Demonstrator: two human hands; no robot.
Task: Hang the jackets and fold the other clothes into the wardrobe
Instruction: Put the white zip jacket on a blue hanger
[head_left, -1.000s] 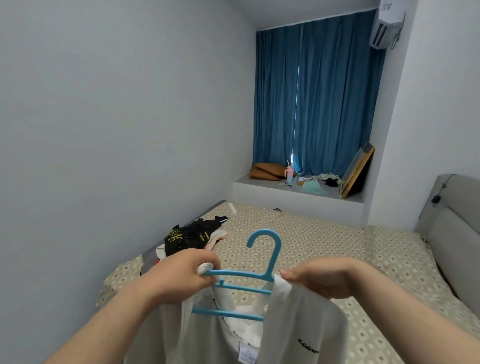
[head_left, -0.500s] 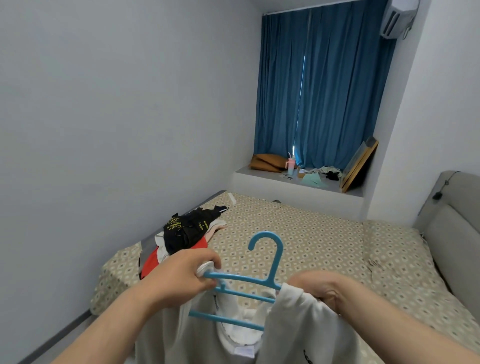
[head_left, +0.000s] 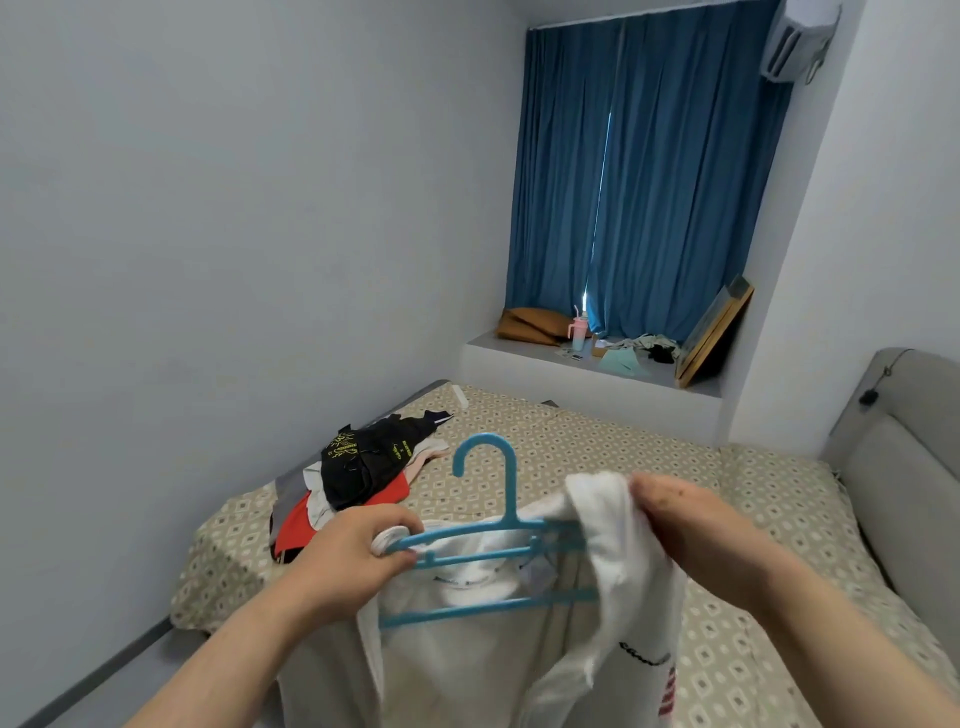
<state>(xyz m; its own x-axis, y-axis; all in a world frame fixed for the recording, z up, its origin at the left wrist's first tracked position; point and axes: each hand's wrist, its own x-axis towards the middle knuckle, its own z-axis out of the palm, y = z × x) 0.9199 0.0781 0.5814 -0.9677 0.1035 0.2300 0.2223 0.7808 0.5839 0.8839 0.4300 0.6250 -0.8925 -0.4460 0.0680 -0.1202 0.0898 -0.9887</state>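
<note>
A white jacket with dark lettering hangs in front of me, partly on a blue plastic hanger. My left hand grips the hanger's left arm together with the jacket's left shoulder. My right hand pinches the jacket's right shoulder, raised over the hanger's right end. A pile of clothes, black on top with red and pale pieces beneath, lies on the bed's far left side. No wardrobe is in view.
The bed with a patterned beige sheet fills the room ahead, against the left wall. A grey headboard stands at the right. Blue curtains hang over a window ledge holding a cushion, a cup and a leaning frame.
My right hand has lifted the jacket's right shoulder up and over the hanger's right end. The view has tilted down a little, showing more of the clothes pile.
</note>
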